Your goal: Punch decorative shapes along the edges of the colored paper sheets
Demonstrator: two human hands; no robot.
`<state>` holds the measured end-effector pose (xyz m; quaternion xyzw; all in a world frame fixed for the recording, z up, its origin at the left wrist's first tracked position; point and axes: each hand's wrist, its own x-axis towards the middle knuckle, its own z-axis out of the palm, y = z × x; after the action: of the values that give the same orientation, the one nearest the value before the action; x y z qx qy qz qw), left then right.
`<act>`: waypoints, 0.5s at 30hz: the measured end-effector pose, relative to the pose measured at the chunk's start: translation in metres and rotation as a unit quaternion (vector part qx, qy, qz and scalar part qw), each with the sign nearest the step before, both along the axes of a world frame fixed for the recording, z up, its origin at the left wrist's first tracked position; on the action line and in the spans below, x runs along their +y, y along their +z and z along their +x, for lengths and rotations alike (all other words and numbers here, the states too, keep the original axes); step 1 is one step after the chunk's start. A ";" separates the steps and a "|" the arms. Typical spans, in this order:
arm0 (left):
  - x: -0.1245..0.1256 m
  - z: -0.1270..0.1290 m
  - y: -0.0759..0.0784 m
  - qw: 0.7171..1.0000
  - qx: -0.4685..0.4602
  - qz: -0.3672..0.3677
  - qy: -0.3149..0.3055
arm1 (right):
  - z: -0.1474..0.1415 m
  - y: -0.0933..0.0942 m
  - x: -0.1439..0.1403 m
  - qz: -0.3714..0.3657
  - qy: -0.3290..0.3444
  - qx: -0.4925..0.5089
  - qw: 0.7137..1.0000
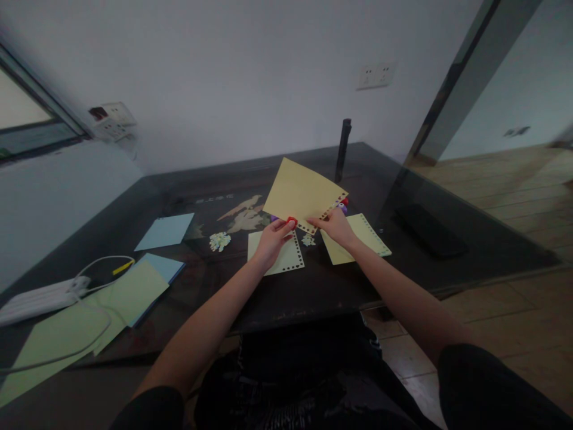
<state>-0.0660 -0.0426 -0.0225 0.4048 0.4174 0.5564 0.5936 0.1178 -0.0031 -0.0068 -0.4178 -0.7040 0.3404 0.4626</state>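
While both arms reach out over the dark table [313, 286], the left hand [271, 237] pinches a small red punch [292, 221] against the lower edge of a yellow sheet [301, 192], and the right hand [335, 227] grips that sheet's perforated edge, keeping it tilted above the tabletop. Beneath the hands lie two pale punched sheets [286, 257], one under each wrist, with paper scraps [219, 240] just to the left. Farther left sit a blue sheet [165, 231], a green sheet [129, 295] and a white power strip [36, 298] with its cable
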 end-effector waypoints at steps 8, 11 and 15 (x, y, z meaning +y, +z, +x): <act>-0.001 0.001 0.001 1.000 0.015 0.001 0.007 | 0.000 0.000 0.000 -0.007 0.005 0.003 1.000; -0.001 0.002 0.002 1.000 0.013 0.001 0.010 | -0.001 0.000 0.000 -0.002 0.007 0.005 1.000; -0.002 0.003 0.003 1.000 0.011 -0.002 0.012 | -0.001 -0.001 0.002 0.014 0.009 -0.006 1.000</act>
<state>-0.0632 -0.0441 -0.0199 0.4048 0.4299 0.5578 0.5833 0.1170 -0.0014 -0.0076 -0.4072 -0.7148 0.3322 0.4614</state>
